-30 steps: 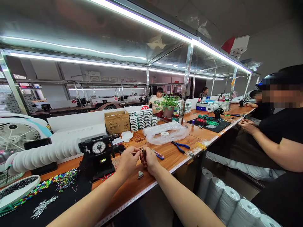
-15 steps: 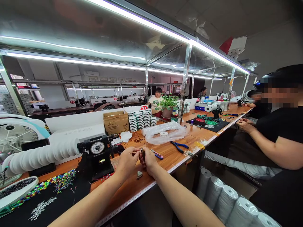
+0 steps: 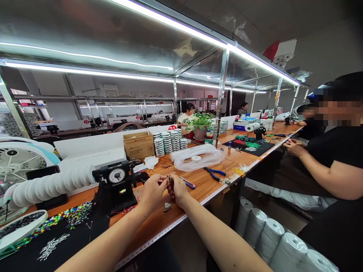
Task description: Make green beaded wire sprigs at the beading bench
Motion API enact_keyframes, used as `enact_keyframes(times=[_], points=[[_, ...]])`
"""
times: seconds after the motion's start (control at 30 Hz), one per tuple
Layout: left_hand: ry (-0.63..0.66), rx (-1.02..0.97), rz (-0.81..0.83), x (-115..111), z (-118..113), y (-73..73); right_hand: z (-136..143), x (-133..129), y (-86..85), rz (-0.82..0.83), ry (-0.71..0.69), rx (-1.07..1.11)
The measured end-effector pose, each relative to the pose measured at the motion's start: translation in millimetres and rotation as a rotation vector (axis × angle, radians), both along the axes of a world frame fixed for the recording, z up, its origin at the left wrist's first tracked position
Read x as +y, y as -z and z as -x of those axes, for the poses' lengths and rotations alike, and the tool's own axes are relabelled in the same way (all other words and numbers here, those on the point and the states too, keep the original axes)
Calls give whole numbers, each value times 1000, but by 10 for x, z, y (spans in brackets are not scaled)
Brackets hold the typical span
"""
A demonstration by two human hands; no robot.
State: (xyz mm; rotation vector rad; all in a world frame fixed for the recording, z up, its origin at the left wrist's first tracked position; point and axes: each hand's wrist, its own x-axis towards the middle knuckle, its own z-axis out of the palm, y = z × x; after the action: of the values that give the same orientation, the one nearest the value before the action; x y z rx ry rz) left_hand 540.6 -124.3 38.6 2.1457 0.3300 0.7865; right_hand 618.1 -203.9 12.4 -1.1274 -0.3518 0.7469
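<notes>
Above the wooden table, my left hand (image 3: pixel 154 189) and my right hand (image 3: pixel 179 190) meet with fingers closed. Held in the right fingers is a small dark brown, shiny object (image 3: pixel 170 180), mostly covered, its kind unclear. The left thumb and forefinger pinch right at its edge, and whatever lies between them is too small to make out. Below the hands lies a small grey triangular piece (image 3: pixel 167 206). A blue and pink utility knife (image 3: pixel 189 183) rests just right of the right hand. Farther right are blue-handled pliers (image 3: pixel 214 173), their jaws apart.
A black winder with a dial (image 3: pixel 117 181) carries a row of white spools (image 3: pixel 53 185) at left. Colourful beads (image 3: pixel 78 215) lie on a black mat. Behind stand a cardboard box (image 3: pixel 138 146), stacked spools (image 3: pixel 171 141) and a plastic bag (image 3: pixel 195 160). A co-worker (image 3: pixel 337 151) sits at right.
Both hands stay together in nearly the same place, with only a slight finger shift around the small dark object. The view has moved very slightly.
</notes>
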Motion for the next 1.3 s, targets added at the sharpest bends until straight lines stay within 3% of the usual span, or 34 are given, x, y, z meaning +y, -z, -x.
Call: enact_keyframes(times=[1.03,1.3], points=[[-13,-1,20,-42,21,-25,-18,12,50,-7,13,-12],[16,-17,196,-46,19,-31,21,17,41,56,45,-188]])
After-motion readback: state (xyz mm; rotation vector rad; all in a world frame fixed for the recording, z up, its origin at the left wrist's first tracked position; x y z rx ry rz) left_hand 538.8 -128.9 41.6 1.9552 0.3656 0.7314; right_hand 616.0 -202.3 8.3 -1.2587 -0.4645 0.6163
